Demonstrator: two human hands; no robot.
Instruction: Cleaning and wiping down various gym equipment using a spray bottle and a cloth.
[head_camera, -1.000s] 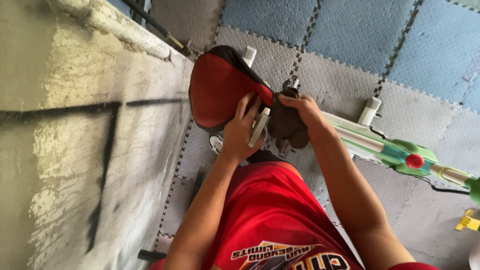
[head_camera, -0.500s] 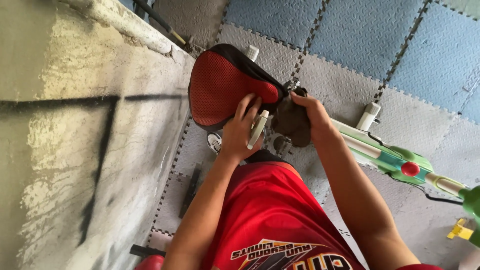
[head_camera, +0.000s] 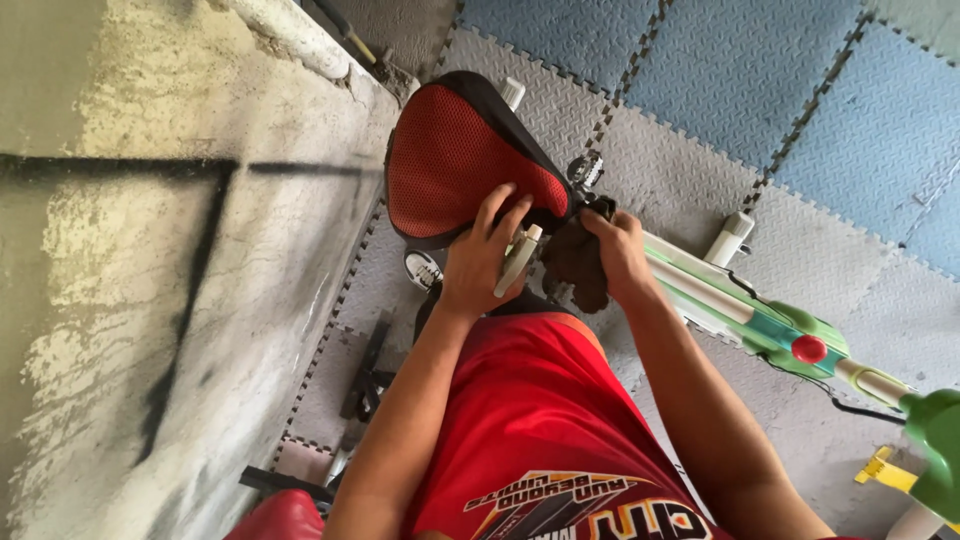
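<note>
Item: padded saddle (head_camera: 455, 160), red mesh top, black rim, rounded wedge. I see my left hand (head_camera: 480, 265) clasping its narrow end, small white bottle between fingers; right hand (head_camera: 615, 250) clenches dark crumpled cloth (head_camera: 575, 265) just beside.

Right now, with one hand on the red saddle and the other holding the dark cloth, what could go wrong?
1. The left hand grips a small white tool against the red bicycle saddle; it might slip and scratch the mesh cover.
2. The right hand presses a dark cloth near the seat clamp; loose cloth could snag there.
3. The green and white bicycle frame lies close to the wall; it could scrape.
</note>
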